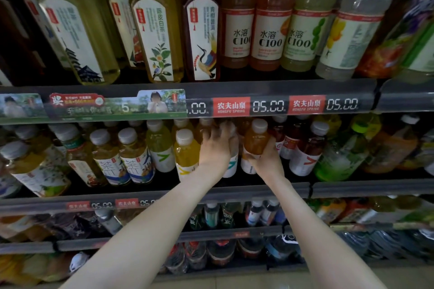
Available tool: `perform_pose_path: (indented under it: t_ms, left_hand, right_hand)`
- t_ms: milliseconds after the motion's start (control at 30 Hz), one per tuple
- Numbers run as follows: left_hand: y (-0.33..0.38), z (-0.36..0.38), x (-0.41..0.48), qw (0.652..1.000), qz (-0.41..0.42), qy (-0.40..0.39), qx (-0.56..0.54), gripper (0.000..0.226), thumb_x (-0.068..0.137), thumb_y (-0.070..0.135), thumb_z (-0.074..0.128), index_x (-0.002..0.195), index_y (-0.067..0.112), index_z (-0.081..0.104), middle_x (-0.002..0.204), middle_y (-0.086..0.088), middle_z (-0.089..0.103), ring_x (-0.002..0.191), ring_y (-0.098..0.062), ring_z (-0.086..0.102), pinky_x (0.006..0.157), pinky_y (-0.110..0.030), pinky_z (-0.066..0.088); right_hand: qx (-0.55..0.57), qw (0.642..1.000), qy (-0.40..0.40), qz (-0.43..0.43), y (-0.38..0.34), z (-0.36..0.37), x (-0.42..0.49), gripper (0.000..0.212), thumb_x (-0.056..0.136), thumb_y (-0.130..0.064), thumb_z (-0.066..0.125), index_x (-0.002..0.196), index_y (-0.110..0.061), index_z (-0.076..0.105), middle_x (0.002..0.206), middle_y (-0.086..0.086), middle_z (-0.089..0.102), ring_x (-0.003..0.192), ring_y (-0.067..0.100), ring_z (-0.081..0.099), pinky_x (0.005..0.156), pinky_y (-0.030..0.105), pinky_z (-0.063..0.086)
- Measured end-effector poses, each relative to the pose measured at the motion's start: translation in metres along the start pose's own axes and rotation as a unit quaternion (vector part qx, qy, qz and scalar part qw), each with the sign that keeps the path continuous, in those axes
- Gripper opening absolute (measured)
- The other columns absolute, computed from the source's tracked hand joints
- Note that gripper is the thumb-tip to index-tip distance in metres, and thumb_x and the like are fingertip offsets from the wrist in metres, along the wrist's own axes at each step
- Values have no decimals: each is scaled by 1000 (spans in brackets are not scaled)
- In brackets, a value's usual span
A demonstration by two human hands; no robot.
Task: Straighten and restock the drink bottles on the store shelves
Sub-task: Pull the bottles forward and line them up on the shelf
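Nearest, two bare forearms reach up and away over a strip of tan floor (pixel 234 283). Behind them lie dim low shelves of dark bottles, too blurred to read. The next shelf rail (pixel 103 205) carries small red tags and the price "05.00" on its left part.

On the middle shelf the left hand (pixel 215 148) has its fingers curled over the shoulder and blurred cap of a teal-marked bottle (pixel 232 164). The bottle stands in the front row near the shelf's middle. Just to the right, the right hand (pixel 269 159) wraps around the lower body of an orange bottle (pixel 256 141) with a white cap. This bottle sits upright, close beside the teal-marked one.

A yellow bottle (pixel 186 155) stands tight against the left hand. Further left are tea bottles (pixel 136 162) labelled "茶π". To the right are red bottles (pixel 305 152), with a green bottle (pixel 340 157) beyond them. A narrow band of dark shelf floor shows in front of the row.

The caps sit close under the upper rail (pixel 270 105). It reads "农夫山泉 NONGFU SPRING" on red tags and "05.00".

On the top shelf stand "水溶 C100" bottles (pixel 270 37). Left of them are tall tea bottles (pixel 157 37) with illustrated white labels.
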State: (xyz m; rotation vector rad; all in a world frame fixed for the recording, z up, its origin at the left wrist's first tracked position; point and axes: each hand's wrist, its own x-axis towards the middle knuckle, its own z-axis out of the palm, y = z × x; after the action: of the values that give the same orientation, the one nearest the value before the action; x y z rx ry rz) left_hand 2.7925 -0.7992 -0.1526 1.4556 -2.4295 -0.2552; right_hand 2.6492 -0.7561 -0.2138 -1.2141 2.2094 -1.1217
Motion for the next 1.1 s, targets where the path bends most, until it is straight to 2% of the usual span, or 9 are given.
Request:
perform_pose_path:
  t_ms: [133,300,400,467,533,600,733,833,1100]
  left_hand:
    - [1,19,1,999,-2,-51,12,97,90,35,60,149,12,-14,149,-15,20,136,-37,21,110,-41,27]
    - [2,30,8,988,-1,12,152,96,91,31,56,145,6,-19,143,-14,31,128,-32,32,107,-39,26]
    - [4,36,6,985,-4,25,172,96,93,35,53,143,11,-25,151,-15,20,134,-32,24,109,-43,22]
    - [6,42,-1,986,13,28,166,96,94,34,50,142,19,-33,157,-18,-8,143,-36,2,115,-52,7]
    - [9,50,-11,984,65,64,155,100,89,34,57,145,24,-26,157,-20,-9,143,-39,-6,113,-56,-7]
    - [12,60,-18,979,109,72,155,105,78,32,70,150,26,-7,158,-19,-1,142,-41,-4,109,-58,-14]
    - [21,64,-18,963,180,46,194,95,80,22,67,151,32,5,155,-13,-23,141,-40,-19,104,-58,-27]
    - [28,63,-12,954,196,0,225,83,92,21,49,151,34,-9,141,-8,-46,133,-33,-41,94,-55,-36]
    - [30,61,-10,957,184,-31,222,86,93,25,49,150,33,-14,139,-10,-49,142,-35,-22,92,-52,-36]
  right_hand:
    - [-17,1000,-15,11,5,-3,2,77,86,-36,67,143,-21,17,138,7,47,115,29,54,88,38,48]
    - [-27,999,-10,-22,17,-11,-9,75,89,-22,63,147,-20,16,143,9,43,123,28,50,96,40,46]
    - [-83,987,108,-78,25,-32,-17,75,85,-12,65,147,-10,22,141,18,37,127,34,39,101,44,40]
    - [-167,959,206,-99,27,-53,-21,74,78,-6,69,142,-8,32,132,24,41,118,40,39,98,49,39]
    - [-227,932,261,-107,31,-72,-18,77,73,-5,72,141,-10,36,133,28,40,116,42,37,97,52,40]
    - [-254,931,245,-91,32,-90,-9,78,77,-8,70,144,-14,32,144,27,30,128,41,27,104,52,34]
    - [-196,977,88,-6,29,-115,15,75,91,-13,57,151,-29,14,157,9,1,143,33,17,113,42,29]
    - [-150,984,97,-14,27,-114,12,72,89,-11,61,146,-28,21,149,7,10,130,32,42,103,40,43]
    - [-170,975,117,-76,36,-95,-14,77,85,-11,66,147,-25,22,138,15,34,120,39,47,92,43,45]
